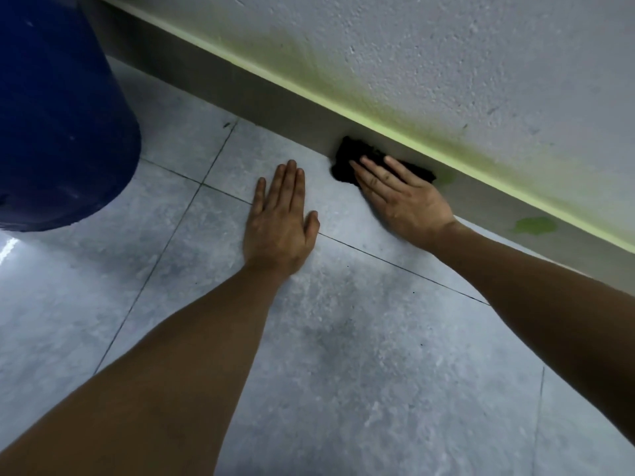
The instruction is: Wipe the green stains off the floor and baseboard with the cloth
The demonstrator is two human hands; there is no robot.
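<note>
A dark cloth (347,159) is bunched where the grey tiled floor (343,338) meets the grey baseboard (247,84). My right hand (402,197) lies flat on it and presses it against the baseboard. A small green stain (446,178) shows just right of the cloth, and a bigger green stain (534,225) sits farther right on the baseboard. Green tint runs along the baseboard's top edge (378,123) and up the white wall (446,63). My left hand (280,218) rests flat on the floor, fingers together, to the left of the cloth.
A large blue barrel (58,115) stands on the floor at the upper left, close to the baseboard. Dark grout lines (192,214) cross the tiles.
</note>
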